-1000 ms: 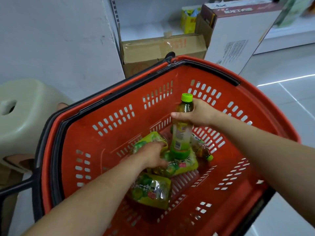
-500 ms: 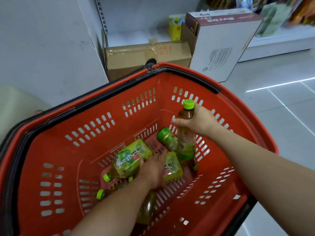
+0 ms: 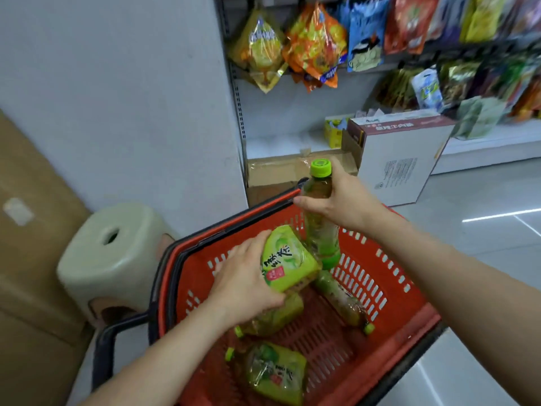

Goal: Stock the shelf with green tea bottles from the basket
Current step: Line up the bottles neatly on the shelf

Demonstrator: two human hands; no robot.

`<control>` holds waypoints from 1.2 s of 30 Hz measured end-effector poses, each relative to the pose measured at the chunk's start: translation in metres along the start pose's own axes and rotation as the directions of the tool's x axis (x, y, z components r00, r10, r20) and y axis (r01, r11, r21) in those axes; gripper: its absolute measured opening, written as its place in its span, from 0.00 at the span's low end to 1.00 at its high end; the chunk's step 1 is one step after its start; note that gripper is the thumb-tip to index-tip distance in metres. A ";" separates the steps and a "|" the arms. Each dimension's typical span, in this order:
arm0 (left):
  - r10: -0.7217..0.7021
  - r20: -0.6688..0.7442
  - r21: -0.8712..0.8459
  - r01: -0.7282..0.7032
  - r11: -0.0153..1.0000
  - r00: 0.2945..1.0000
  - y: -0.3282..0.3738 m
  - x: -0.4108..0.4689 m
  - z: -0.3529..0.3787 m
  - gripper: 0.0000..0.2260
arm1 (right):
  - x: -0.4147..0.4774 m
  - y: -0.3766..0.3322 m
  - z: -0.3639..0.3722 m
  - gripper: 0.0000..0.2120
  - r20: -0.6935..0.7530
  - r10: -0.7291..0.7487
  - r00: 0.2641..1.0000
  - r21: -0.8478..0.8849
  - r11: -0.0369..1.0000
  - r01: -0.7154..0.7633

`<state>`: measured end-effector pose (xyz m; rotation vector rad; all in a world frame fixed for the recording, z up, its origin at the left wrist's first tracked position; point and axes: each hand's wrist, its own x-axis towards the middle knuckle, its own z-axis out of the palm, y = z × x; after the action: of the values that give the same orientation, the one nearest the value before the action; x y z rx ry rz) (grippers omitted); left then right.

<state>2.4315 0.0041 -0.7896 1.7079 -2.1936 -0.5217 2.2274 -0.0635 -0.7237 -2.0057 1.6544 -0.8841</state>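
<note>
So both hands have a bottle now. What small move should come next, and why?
Probably raise both hands and carry the bottles to the shelf. The right hand grips the upright bottle near its neck, its cap above the basket rim; the left hand holds the second bottle, tilted, over the basket.

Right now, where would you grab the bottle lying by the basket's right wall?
Probably round its wide middle, coming down from above. The lying bottle rests on its side on the floor, green cap pointing toward the near side, with the basket's right wall close beside it. Its upper side is open, and the middle offers more to wrap than the narrow neck.
</note>
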 end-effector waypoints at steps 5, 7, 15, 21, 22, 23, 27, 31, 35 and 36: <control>-0.015 -0.301 -0.213 -0.052 0.976 0.954 0.010 -0.079 -0.079 0.47 | -0.037 -0.112 -0.031 0.30 -0.265 -0.146 0.953 0.069 0.983 0.170; -0.035 -0.400 -0.260 -0.077 0.963 0.916 0.012 -0.112 -0.104 0.46 | -0.057 -0.152 -0.032 0.28 -0.333 -0.156 0.930 0.183 0.957 0.226; -0.006 -0.602 -0.106 -0.072 0.992 0.799 0.014 -0.247 -0.195 0.47 | -0.125 -0.273 -0.015 0.22 -0.409 -0.137 0.902 0.577 0.727 0.372; -0.005 -0.682 0.202 0.194 0.960 0.731 0.007 -0.353 -0.256 0.47 | -0.167 -0.375 0.006 0.25 -0.351 -0.235 0.906 0.713 0.561 0.421; -0.017 -0.679 0.251 0.254 0.934 0.734 0.003 -0.373 -0.265 0.47 | -0.173 -0.392 0.012 0.25 -0.330 -0.263 0.907 0.741 0.524 0.421; -0.029 -0.687 0.297 0.317 0.901 0.726 -0.002 -0.393 -0.272 0.48 | -0.180 -0.410 0.018 0.23 -0.310 -0.292 0.905 0.770 0.482 0.419; -0.121 -0.730 0.383 0.549 0.742 0.673 -0.017 -0.471 -0.301 0.49 | -0.211 -0.477 0.048 0.17 -0.239 -0.433 0.869 0.857 0.326 0.399; -0.277 -0.761 0.358 0.736 0.575 0.586 -0.030 -0.539 -0.327 0.49 | -0.239 -0.533 0.084 0.16 -0.176 -0.538 0.824 0.908 0.236 0.348; -0.455 -0.781 0.240 0.878 0.415 0.428 -0.048 -0.595 -0.343 0.48 | -0.262 -0.588 0.119 0.16 -0.127 -0.651 0.748 0.928 0.189 0.322; -0.495 -0.779 0.211 0.904 0.371 0.385 -0.054 -0.607 -0.346 0.48 | -0.268 -0.603 0.128 0.17 -0.110 -0.683 0.722 0.933 0.179 0.311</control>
<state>2.7812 0.5488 -0.5219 2.7306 -0.9691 0.6743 2.7223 0.3201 -0.4809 -1.6156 -0.0039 -1.2007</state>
